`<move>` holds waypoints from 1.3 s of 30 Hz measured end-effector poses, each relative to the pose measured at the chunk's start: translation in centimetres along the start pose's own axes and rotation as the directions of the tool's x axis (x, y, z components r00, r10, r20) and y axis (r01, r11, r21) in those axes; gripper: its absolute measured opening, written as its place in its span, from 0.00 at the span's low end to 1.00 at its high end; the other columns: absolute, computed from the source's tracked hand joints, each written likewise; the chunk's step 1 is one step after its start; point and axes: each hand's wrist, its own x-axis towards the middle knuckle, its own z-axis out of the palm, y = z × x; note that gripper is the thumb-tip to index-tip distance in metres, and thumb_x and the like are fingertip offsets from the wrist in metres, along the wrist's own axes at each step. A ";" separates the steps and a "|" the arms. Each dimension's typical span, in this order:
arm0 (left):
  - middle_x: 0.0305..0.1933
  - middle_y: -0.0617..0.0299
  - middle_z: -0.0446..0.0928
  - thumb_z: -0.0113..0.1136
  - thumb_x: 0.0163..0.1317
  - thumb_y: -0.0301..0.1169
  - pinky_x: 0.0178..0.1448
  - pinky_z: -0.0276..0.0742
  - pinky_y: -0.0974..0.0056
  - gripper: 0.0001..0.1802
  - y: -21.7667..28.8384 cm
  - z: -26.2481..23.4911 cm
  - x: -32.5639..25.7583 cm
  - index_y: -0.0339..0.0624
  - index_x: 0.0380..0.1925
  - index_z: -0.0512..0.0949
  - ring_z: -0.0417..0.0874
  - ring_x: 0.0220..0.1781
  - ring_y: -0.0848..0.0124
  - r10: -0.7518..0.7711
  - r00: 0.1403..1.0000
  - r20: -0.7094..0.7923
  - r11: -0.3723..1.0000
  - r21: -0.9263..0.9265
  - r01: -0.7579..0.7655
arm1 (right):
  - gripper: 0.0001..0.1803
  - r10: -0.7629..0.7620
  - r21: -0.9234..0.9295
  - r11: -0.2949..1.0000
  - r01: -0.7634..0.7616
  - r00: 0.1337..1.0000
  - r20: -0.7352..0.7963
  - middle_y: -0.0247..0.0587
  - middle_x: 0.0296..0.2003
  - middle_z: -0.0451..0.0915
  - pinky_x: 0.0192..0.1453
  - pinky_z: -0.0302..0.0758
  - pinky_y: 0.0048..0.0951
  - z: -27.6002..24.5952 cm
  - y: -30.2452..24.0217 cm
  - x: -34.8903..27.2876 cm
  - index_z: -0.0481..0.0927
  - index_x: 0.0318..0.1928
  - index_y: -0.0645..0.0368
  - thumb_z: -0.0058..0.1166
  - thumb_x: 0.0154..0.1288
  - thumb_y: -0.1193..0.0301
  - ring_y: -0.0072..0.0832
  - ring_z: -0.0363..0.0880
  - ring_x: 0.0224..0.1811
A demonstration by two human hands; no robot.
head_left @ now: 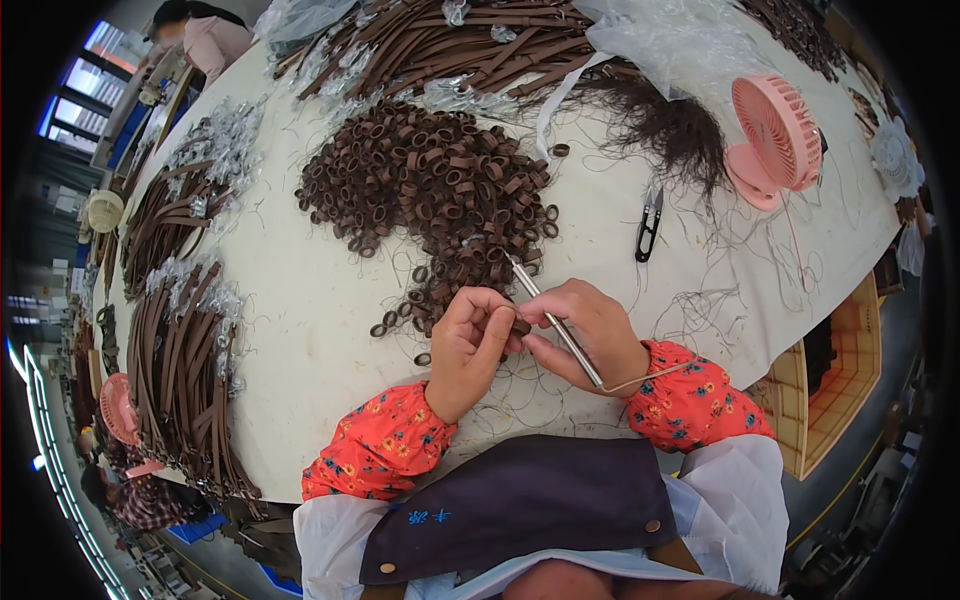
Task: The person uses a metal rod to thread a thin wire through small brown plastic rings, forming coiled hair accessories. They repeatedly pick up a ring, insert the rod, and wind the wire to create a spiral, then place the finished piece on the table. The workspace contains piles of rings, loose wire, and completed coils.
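My left hand (pixel 470 345) is closed, pinching a small dark brown strap loop (pixel 520 326) between thumb and fingers. Close against it, my right hand (pixel 597 335) grips a slim silver pen-like tool (pixel 527 284) with a pointed tip, which slants up and left past the fingers. The right fingertips come near the loop; whether they touch it is hard to make out. A thin pale cord (pixel 650 378) trails by the right wrist. Just beyond both hands lies a big heap of similar brown loops (pixel 420 175), a few scattered at its near edge.
Black thread snips (pixel 649 230) lie right of the heap, below a pink fan (pixel 775 135). Brown straps (pixel 470 45) with clear wrapping fill the far side; more bundles (pixel 190 370) line the left. Loose threads litter the white tabletop (pixel 330 330). Another person (pixel 205 40) sits far left.
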 end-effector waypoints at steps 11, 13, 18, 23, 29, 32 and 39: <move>0.51 0.52 0.76 0.45 0.73 0.34 0.38 0.78 0.65 0.17 0.4 0.2 0.2 0.36 0.55 0.63 0.81 0.33 0.70 -0.083 0.973 0.215 0.960 -0.244 0.136 | 0.21 0.091 0.112 0.991 -0.076 0.986 -0.139 0.39 0.33 0.79 0.35 0.77 0.29 -0.1 0.0 -0.3 0.75 0.47 0.55 0.62 0.50 0.80 0.32 0.80 0.32; 0.42 0.58 0.78 0.49 0.71 0.33 0.35 0.74 0.70 0.13 0.3 0.1 0.1 0.36 0.50 0.67 0.78 0.30 0.75 -0.141 0.963 0.231 0.973 -0.149 0.178 | 0.21 0.122 0.128 0.986 -0.105 0.983 -0.139 0.39 0.33 0.79 0.35 0.77 0.27 0.0 0.0 -0.4 0.74 0.47 0.56 0.62 0.51 0.80 0.30 0.81 0.32; 0.27 0.71 0.73 0.54 0.69 0.31 0.30 0.63 0.78 0.06 0.5 -0.3 0.2 0.40 0.39 0.72 0.69 0.26 0.84 -0.207 0.956 0.206 0.969 -0.094 0.230 | 0.20 0.279 0.318 0.919 -0.234 0.955 -0.102 0.34 0.32 0.78 0.36 0.76 0.22 0.6 0.3 -0.9 0.74 0.48 0.57 0.62 0.55 0.79 0.21 0.80 0.32; 0.27 0.71 0.72 0.54 0.69 0.30 0.29 0.62 0.77 0.06 0.8 -0.3 0.1 0.41 0.39 0.71 0.69 0.26 0.85 -0.140 0.964 0.227 0.986 -0.057 0.157 | 0.21 0.358 0.476 0.824 -0.307 0.933 -0.019 0.33 0.34 0.77 0.38 0.75 0.20 0.4 0.1 -0.9 0.71 0.51 0.60 0.61 0.58 0.78 0.17 0.77 0.34; 0.24 0.74 0.69 0.56 0.67 0.28 0.28 0.62 0.78 0.09 0.8 0.2 0.0 0.39 0.44 0.73 0.66 0.24 0.87 -0.103 0.986 0.132 0.994 -0.033 0.109 | 0.21 0.480 0.637 0.645 -0.422 0.872 0.092 0.33 0.37 0.76 0.40 0.74 0.19 0.1 -0.2 -0.7 0.70 0.53 0.61 0.59 0.59 0.79 0.17 0.75 0.36; 0.22 0.76 0.69 0.57 0.66 0.27 0.27 0.60 0.78 0.10 0.9 0.1 0.0 0.38 0.45 0.74 0.65 0.23 0.88 -0.106 0.991 0.076 0.994 -0.011 0.107 | 0.21 0.477 0.642 0.636 -0.429 0.872 0.111 0.33 0.39 0.76 0.40 0.74 0.19 -0.1 -0.2 -0.7 0.70 0.53 0.61 0.59 0.59 0.79 0.16 0.74 0.36; 0.23 0.74 0.72 0.58 0.66 0.29 0.26 0.60 0.79 0.07 1.2 -0.4 0.4 0.36 0.40 0.76 0.65 0.22 0.87 -0.153 0.988 -0.024 0.988 0.008 0.153 | 0.14 0.553 0.563 0.676 -0.475 0.833 0.038 0.37 0.35 0.78 0.40 0.74 0.19 -0.9 -1.0 -0.1 0.70 0.54 0.62 0.48 0.70 0.74 0.18 0.76 0.38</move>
